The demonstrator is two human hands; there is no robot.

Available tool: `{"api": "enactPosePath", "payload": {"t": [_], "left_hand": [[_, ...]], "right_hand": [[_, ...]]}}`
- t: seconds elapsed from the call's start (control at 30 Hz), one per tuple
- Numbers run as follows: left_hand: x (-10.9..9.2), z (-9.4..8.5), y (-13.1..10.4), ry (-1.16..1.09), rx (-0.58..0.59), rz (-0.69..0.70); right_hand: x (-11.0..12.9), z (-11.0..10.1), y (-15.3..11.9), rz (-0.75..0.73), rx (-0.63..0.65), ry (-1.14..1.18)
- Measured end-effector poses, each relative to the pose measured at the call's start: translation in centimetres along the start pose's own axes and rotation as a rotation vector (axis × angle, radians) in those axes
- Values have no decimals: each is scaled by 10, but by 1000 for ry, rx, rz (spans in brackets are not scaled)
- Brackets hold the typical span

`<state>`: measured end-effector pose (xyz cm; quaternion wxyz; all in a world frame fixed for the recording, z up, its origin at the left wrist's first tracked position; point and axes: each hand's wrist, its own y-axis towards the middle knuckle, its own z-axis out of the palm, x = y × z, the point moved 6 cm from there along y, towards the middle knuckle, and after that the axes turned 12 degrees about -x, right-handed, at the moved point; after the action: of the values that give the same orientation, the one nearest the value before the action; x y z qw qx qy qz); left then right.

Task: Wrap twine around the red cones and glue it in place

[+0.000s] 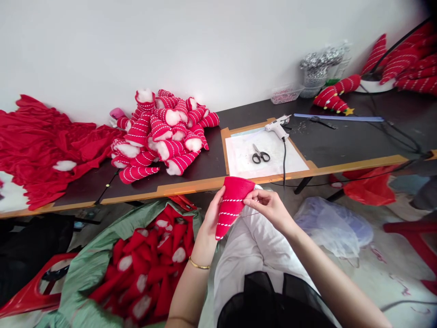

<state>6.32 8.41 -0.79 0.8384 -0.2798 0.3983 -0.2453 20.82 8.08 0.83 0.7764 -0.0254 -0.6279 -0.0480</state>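
A red fabric cone [232,205], point down and ringed with white dashed stripes, is held over my lap. My left hand [213,210] wraps round its left side, thumb near the wide top edge. At the cone's right edge, level with the upper stripe, the fingers of my right hand [262,202] are pinched together. What lies between those fingertips is too small to make out; a thin strand shows just below them. Beyond the cone, black-handled scissors [260,156] lie on a white sheet [246,166], with a white glue gun [278,127] at the sheet's far right corner.
Striped stuffed cones [164,132] are heaped on the dark table [239,109], beside red fabric [51,141]. A green sack [82,278] of red stuffed pieces stands at lower left. Right of the sheet lie a blue strip [337,117] and a decorated cone [332,98]. The glue gun's cord [284,164] hangs over the edge.
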Motion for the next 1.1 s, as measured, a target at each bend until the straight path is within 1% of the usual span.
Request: {"api": "enactPosePath", "payload": {"t": [0.1, 0.2, 0.27, 0.37, 0.47, 0.53, 0.67, 0.8, 0.93, 1.1], "left_hand": [[2, 1, 1, -30, 22, -20], [1, -2, 3, -41, 6, 37], [2, -2, 3, -10, 30, 66], [2, -1, 0, 89, 68, 175], [2, -4, -1, 180, 31, 268], [1, -7, -1, 204, -19, 260], [-3, -14, -2, 196, -112, 186], [-7, -16, -4, 174, -166, 130], [-5, -15, -4, 163, -165, 83], [-3, -13, 2, 126, -131, 107]], "right_hand": [[-1, -1, 0, 2, -15, 7], [-2, -1, -1, -3, -9, 2], [-2, 2, -3, -9, 8, -14], [-2, 9, -6, -5, 50, -43], [1, 11, -7, -3, 77, -54], [3, 7, -5, -12, 64, -72], [4, -3, 0, -8, 28, -91], [1, -6, 2, -3, 7, -107], [-2, -4, 3, -2, 13, -81], [-5, -7, 2, -31, -12, -154]]}}
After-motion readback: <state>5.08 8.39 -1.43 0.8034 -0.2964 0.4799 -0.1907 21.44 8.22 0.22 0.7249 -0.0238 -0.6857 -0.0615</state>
